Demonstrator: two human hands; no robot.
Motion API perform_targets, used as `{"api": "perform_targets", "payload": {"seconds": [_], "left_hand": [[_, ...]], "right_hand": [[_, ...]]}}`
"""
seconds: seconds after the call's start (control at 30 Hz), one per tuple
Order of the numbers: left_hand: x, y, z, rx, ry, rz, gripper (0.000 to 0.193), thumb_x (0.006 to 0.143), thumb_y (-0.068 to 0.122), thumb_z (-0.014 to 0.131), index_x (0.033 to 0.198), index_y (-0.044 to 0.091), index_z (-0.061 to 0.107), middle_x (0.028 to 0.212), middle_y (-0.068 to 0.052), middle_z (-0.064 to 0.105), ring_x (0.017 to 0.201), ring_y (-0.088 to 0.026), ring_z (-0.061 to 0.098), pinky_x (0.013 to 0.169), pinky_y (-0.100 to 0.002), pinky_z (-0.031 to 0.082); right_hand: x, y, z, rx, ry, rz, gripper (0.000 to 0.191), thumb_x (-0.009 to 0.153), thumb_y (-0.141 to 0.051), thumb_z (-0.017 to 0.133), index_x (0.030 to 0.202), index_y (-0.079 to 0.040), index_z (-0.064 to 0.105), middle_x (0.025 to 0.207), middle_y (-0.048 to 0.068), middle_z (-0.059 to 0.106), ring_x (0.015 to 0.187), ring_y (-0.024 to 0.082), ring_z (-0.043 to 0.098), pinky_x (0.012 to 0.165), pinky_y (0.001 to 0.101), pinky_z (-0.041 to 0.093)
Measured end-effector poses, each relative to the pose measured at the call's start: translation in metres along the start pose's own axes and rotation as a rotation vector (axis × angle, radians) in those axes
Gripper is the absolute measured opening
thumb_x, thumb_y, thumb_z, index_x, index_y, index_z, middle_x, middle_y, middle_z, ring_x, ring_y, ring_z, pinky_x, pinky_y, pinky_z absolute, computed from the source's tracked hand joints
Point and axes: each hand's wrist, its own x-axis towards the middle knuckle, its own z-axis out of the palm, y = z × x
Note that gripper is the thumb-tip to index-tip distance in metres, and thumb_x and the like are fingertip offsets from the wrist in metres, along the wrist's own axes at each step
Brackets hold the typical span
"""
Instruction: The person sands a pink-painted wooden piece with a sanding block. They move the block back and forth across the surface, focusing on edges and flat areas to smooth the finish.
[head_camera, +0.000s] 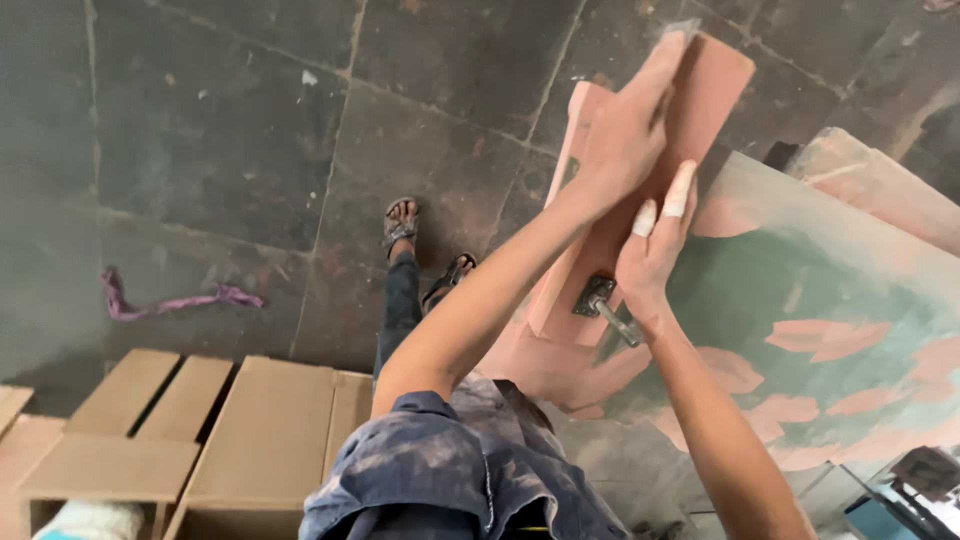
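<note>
Head view, looking down past a dusty blue shirt (460, 470) to a stone floor (220, 130). Item: one reddish-brown board (690, 110), stood tilted, its lower end near a metal bracket (600, 300) and a greenish panel (830, 270) blotched with pink patches. Item: left hand (625, 130), arm stretched out and up, palm laid flat against the board's face, fingers extended along it toward the top edge, where a small grey scrap, perhaps abrasive paper, shows at the fingertips; the hand presses rather than clasps, fingers not curled round anything that I can see. Item: right hand (655, 250), arm raised from lower right, wrist bent, fingers spread up against the board's lower part, two of them wrapped in pale tape; it braces the board, open-palmed, not closed on it. Step in hand, by my reckoning: rubbing down the board's face. The next stroke would call for steady pressure from the left palm while the right keeps the board from sliding. Also present: sandalled feet (425, 245), a purple rag (170, 300), wooden boxes (190, 430) at lower left.
</note>
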Motion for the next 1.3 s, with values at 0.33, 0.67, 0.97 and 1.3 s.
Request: {"api": "perform_targets", "payload": {"seconds": [0.33,0.67,0.97,1.3], "left_hand": [[-0.203,0.01,-0.044,0.229,-0.073,-0.176,0.051,0.107,0.002,0.045,0.158,0.004,0.04,0.161,-0.021,0.045,0.153,-0.034,0.041,0.127,-0.039,0.032],[-0.025,-0.017,-0.002,0.105,-0.009,0.015,0.052,0.107,0.006,0.052,0.159,0.009,0.043,0.145,-0.021,0.059,0.134,-0.038,0.058,0.11,-0.038,0.05],[-0.326,0.015,-0.071,0.213,-0.045,-0.336,0.053,0.102,-0.006,0.048,0.154,0.005,0.046,0.151,-0.019,0.057,0.142,-0.03,0.055,0.117,-0.036,0.041],[-0.269,-0.002,-0.047,0.54,-0.054,-0.004,0.06,0.108,0.016,0.047,0.162,-0.002,0.026,0.167,-0.023,0.032,0.158,-0.038,0.028,0.132,-0.045,0.022]], "right_hand": [[0.002,-0.002,0.0,-0.006,-0.007,-0.012,0.055,0.118,-0.017,0.04,0.166,0.004,0.021,0.17,0.028,0.025,0.16,0.044,0.03,0.134,0.0489,0.027],[-0.001,0.007,0.0,0.002,0.01,-0.014,0.053,0.122,-0.015,0.04,0.169,0.0,0.021,0.171,0.023,0.025,0.161,0.039,0.029,0.135,0.0442,0.026],[-0.001,0.021,0.007,0.029,0.043,-0.11,0.046,0.125,-0.013,0.04,0.166,-0.004,0.021,0.17,0.019,0.027,0.16,0.035,0.032,0.135,0.041,0.026],[0.001,0.036,0.023,0.001,0.13,-0.106,0.045,0.124,-0.013,0.046,0.166,-0.004,0.033,0.165,0.02,0.034,0.153,0.037,0.041,0.131,0.0395,0.034]]}}
